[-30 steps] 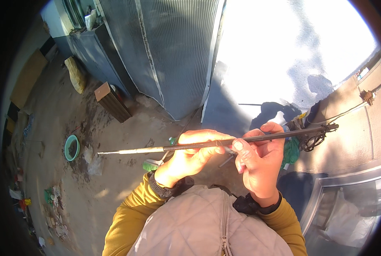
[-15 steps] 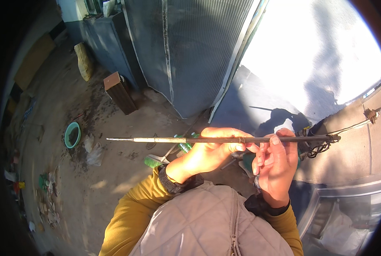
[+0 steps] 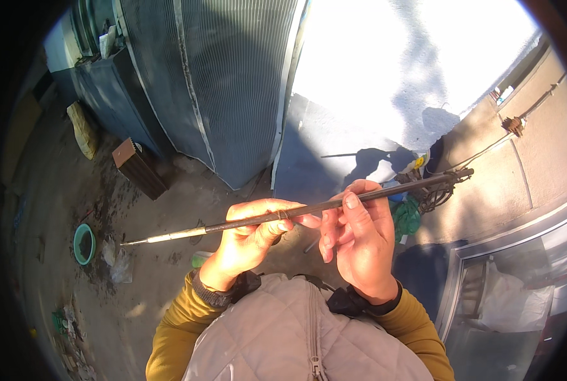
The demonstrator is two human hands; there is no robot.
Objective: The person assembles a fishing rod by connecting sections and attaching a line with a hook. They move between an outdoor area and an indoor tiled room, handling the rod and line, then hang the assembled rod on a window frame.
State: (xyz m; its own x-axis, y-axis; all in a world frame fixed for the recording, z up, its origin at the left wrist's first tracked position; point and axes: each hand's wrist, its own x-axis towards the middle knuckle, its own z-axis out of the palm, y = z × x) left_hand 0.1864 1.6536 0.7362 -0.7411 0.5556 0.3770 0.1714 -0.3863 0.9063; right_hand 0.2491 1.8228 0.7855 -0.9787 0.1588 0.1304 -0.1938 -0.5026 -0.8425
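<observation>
A long thin rod [image 3: 318, 205] lies across both my hands, tilted with its right end higher. Most of it is dark brown; toward the left comes a pale section [image 3: 169, 235], then a thin pointed tip. Loops of dark wire [image 3: 437, 195] hang at its right end. My left hand [image 3: 248, 238] is closed round the rod, thumb in front, beside a thin wire wound about it. My right hand [image 3: 363, 244] pinches the rod between thumb and fingers farther right, its other fingers curled loosely below.
A ribbed grey panel [image 3: 239, 82] stands ahead, beside a sunlit white wall [image 3: 366, 63]. On the ground at left are a brown box [image 3: 140, 168], a yellowish sack [image 3: 82, 130] and a turquoise basin [image 3: 76, 244]. A window frame [image 3: 452, 292] is at right, near a green bag [image 3: 405, 219].
The rod has gone from nearly level to tilted, its right end up and left end down. Both hands keep hold of it. The whole view has shifted, with hands and rod now farther left.
</observation>
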